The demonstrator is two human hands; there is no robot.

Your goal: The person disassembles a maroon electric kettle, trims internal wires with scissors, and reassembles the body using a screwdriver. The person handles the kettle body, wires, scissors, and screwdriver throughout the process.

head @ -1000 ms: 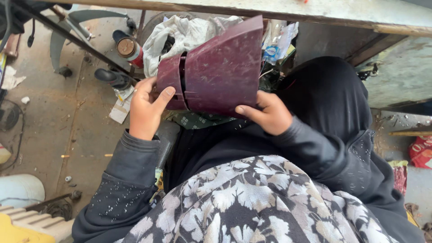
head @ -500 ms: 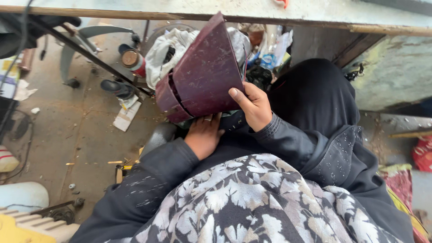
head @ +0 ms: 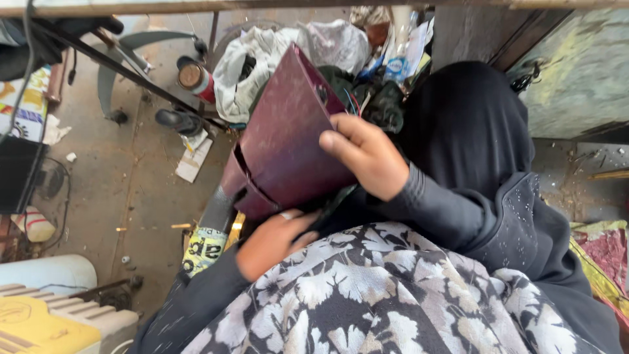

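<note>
A dark maroon leather piece [head: 288, 144], folded and slit near its lower edge, stands tilted over my lap. My right hand [head: 367, 157] grips its right edge, thumb on the front face. My left hand [head: 275, 241] sits lower, near the bottom of the piece, against my black-and-white floral garment [head: 393, 295]; its fingers are bent under the piece, and whether they grip it is hidden. A ring shows on one left finger.
A heap of white bags and cloth [head: 262, 59] lies beyond the leather. A can [head: 193, 77], paper scraps [head: 193, 157] and a chair base [head: 131, 59] are on the dirty floor at left. A yellow-and-white crate [head: 46, 321] is at lower left.
The leather piece has swung from lying broad and flat to standing edge-up, tilted left. My left hand has dropped from its left edge to underneath, near my lap.
</note>
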